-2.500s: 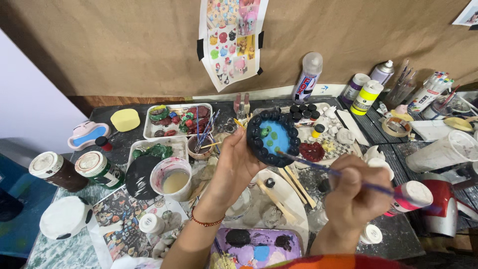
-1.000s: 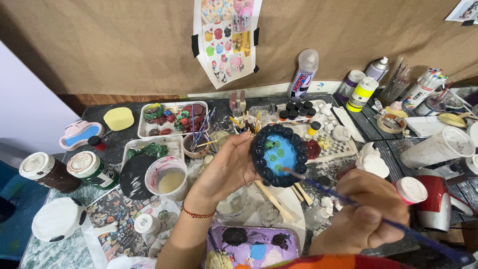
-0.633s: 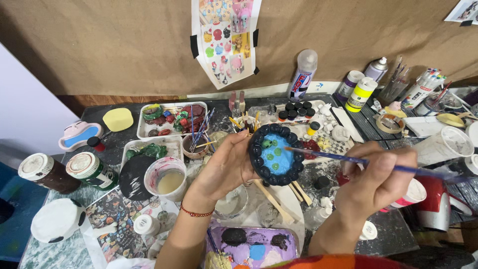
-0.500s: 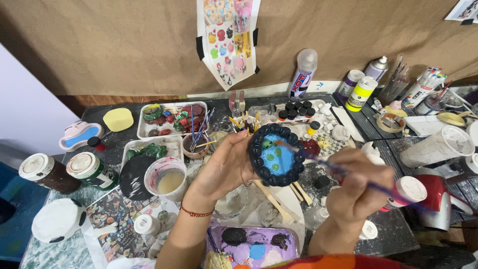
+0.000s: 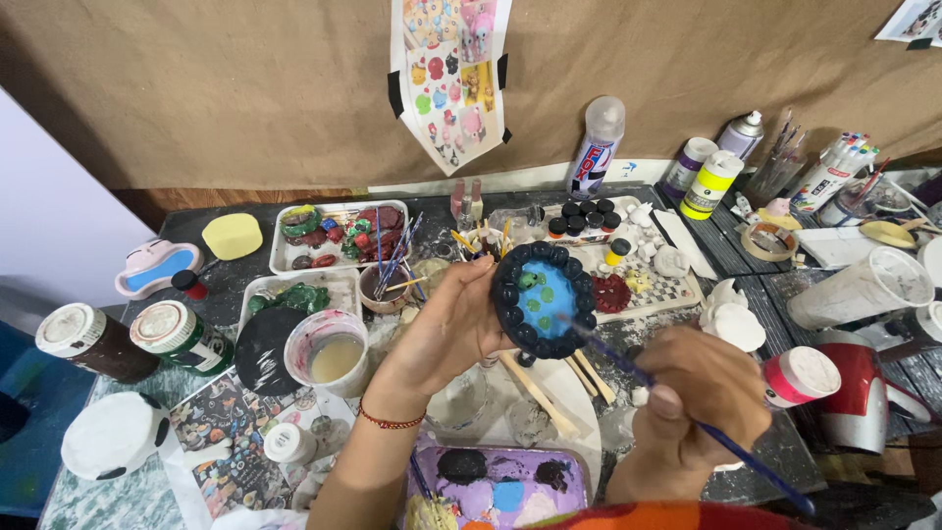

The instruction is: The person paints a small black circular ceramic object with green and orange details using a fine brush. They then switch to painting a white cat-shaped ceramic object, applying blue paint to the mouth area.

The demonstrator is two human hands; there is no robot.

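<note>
Two hands are working mid-frame: the left hand (image 5: 446, 329) is pinching the small, rigid, likely brittle blue-centred disc (image 5: 543, 300) by its beaded rim, while the right hand (image 5: 702, 397) is gripping a thin brush (image 5: 677, 407).

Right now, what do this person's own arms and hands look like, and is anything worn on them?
Both forearms are bare, with no sleeves reaching them. The left hand has a thin red beaded bracelet around its wrist. The right hand wears no bracelet or ring that I can see. Neither hand has a glove. At the bottom edge shows a strip of orange and red clothing.
</note>
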